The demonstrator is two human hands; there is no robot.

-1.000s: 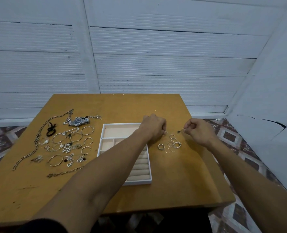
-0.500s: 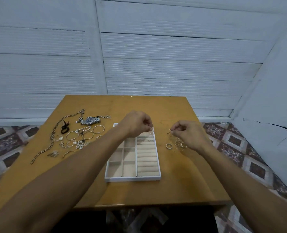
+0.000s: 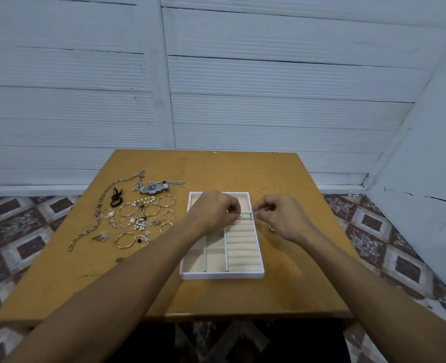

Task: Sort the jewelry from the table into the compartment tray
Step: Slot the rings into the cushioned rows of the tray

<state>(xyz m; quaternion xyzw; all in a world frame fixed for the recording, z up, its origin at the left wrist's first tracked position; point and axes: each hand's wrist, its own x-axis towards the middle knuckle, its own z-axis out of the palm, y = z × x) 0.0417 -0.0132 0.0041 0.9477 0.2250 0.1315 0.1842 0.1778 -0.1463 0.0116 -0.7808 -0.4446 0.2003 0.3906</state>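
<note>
Over the tray (image 3: 221,275), left hand (image 3: 214,211) and right hand (image 3: 282,216) pinch rings (image 3: 253,215).

Desk (image 3: 242,174): one. Tray (image 3: 221,275): one. Watch (image 3: 153,188): one. Black hair tie (image 3: 115,201): one. Long chain (image 3: 103,196): one. Gold hoop (image 3: 125,240): about six. Thin ring (image 3: 253,215): three in view.

Your wooden table (image 3: 242,174) carries the white compartment tray (image 3: 221,275) at centre; loose jewelry (image 3: 139,224) and a watch (image 3: 153,188) lie to its left.

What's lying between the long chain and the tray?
Head view: gold bangles, pearl pieces and a black hair tie lie there on the table.
</note>
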